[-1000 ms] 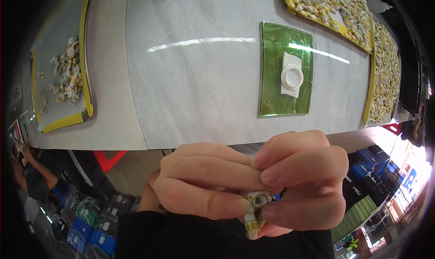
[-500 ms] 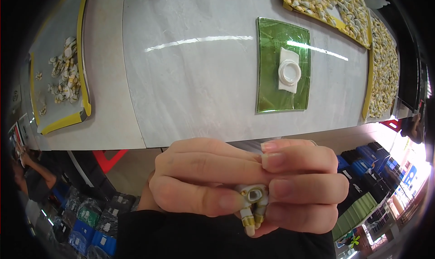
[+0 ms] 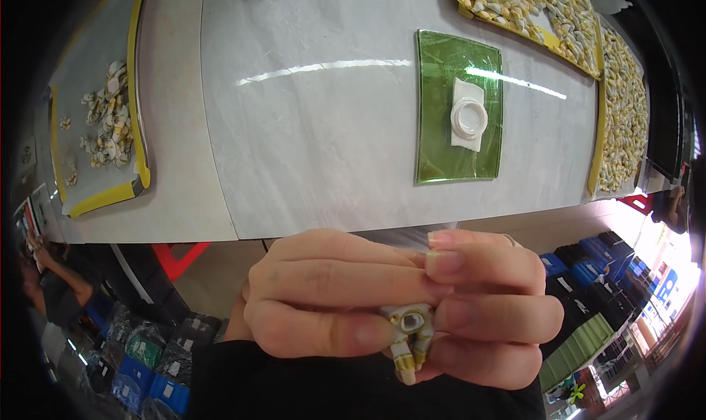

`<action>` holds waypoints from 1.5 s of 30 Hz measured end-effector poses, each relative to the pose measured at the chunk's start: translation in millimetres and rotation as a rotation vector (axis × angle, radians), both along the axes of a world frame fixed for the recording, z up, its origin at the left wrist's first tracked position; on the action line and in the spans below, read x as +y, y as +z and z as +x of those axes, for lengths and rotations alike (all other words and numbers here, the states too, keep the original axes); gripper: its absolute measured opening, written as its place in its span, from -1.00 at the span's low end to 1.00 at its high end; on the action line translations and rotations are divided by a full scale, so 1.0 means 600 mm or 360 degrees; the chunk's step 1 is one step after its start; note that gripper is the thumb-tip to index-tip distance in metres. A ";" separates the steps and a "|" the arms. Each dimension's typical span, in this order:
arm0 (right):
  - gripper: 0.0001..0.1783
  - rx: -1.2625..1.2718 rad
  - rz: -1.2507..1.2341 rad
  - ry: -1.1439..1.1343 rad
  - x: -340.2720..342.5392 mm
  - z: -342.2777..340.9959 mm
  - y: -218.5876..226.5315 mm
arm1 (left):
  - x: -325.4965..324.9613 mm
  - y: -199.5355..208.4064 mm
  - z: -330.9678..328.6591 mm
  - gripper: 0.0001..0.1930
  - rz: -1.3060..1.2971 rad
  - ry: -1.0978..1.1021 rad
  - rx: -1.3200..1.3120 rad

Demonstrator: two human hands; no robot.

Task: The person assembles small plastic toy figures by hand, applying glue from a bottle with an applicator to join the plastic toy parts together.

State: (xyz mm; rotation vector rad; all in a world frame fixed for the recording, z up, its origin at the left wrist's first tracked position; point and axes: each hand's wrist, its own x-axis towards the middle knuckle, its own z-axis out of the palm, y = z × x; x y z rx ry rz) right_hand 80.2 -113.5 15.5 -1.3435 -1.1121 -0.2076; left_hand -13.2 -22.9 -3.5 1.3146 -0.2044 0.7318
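Piece turned, both prongs now showing

Since a second ago, the small white-and-gold piece [image 3: 406, 333] has been turned between the hands: one prong was mostly covered then, and on my feed I now see two, below a hole facing the camera. The right hand [image 3: 504, 302] has moved too, its fingers now straighter and stacked closer together. For the handling, I judge this a settled hold from both sides, with the hole left uncovered.

The left hand [image 3: 323, 295] pinches the piece, thumb against its left side and fingers lying over its top. The right hand grips from the other side, fingertips pressed to it. The piece is held up in front of the dark clothing, nearer to me than the table [image 3: 323, 155], where a round white dish [image 3: 456, 120] rests on a white pad [image 3: 468, 89] over a green sheet [image 3: 434, 152].

Much is hidden from me: the back of the piece, the fingers behind it, and which hand owns the fingertip just below. I can't make out the hole's depth. The right-hand tray [image 3: 540, 36] is cut off at the top.
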 end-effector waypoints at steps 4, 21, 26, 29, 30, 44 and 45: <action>-0.66 0.0022 0.0007 -0.0068 0.002 -0.007 -0.001 | 0.015 -0.008 0.004 -0.74 0.0015 0.0000 -0.0005; -0.80 -0.0049 -0.0052 0.0129 -0.023 0.007 0.006 | 0.007 0.007 0.030 -0.79 -0.0079 0.0107 -0.0087; -0.79 -0.0021 -0.0113 0.0131 -0.019 0.005 0.015 | -0.026 0.010 0.075 -0.74 -0.0241 0.0823 -0.0368; -0.79 -0.0017 -0.0149 0.0159 -0.022 0.010 0.017 | -0.030 0.011 0.079 -0.74 -0.0257 0.0886 -0.0377; -0.79 -0.0033 -0.0175 0.0218 -0.024 0.012 0.018 | -0.031 0.011 0.080 -0.74 -0.0283 0.0924 -0.0388; -0.83 0.0039 -0.0218 0.0086 -0.033 0.021 0.012 | 0.055 0.012 0.038 -0.65 -0.0302 -0.0539 0.0177; -0.83 0.0052 -0.0209 0.0095 -0.033 0.021 0.011 | 0.063 0.012 0.041 -0.63 -0.0192 -0.0713 0.0208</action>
